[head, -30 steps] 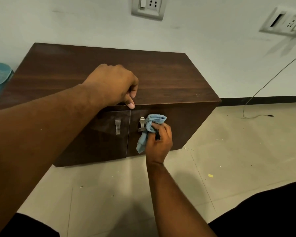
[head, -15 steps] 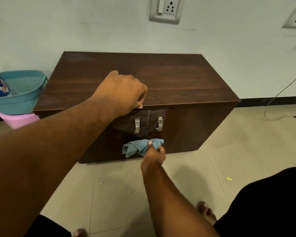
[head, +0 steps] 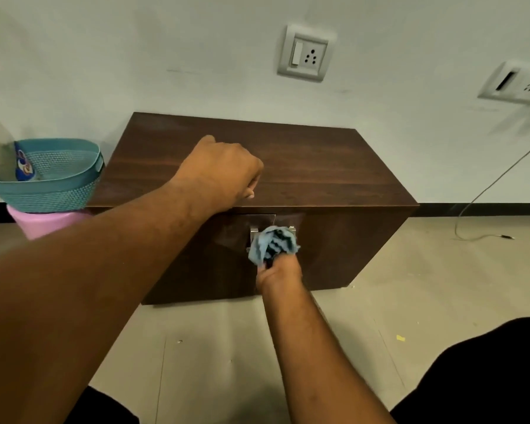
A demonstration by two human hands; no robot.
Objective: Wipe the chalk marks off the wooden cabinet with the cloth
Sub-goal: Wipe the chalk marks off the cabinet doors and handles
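A low dark wooden cabinet [head: 318, 166] stands against the wall, with two doors and metal handles on its front. My left hand [head: 224, 172] is curled into a fist over the front edge of the cabinet top. My right hand [head: 277, 270] grips a bunched light blue cloth [head: 273, 244] and presses it against the door front, right over the two handles, which it mostly hides. No chalk marks can be made out on the wood.
A teal mesh basket [head: 58, 182] sits on a pink tub [head: 43, 221] left of the cabinet. Wall sockets [head: 306, 53] are above. A thin cable [head: 484, 191] trails onto the tiled floor at the right. My dark-clothed knees frame the bottom.
My right hand has lifted the cloth from the lower part of the doors back up onto the handles. The view has shifted, showing more of the basket at left. The left fist stays put.
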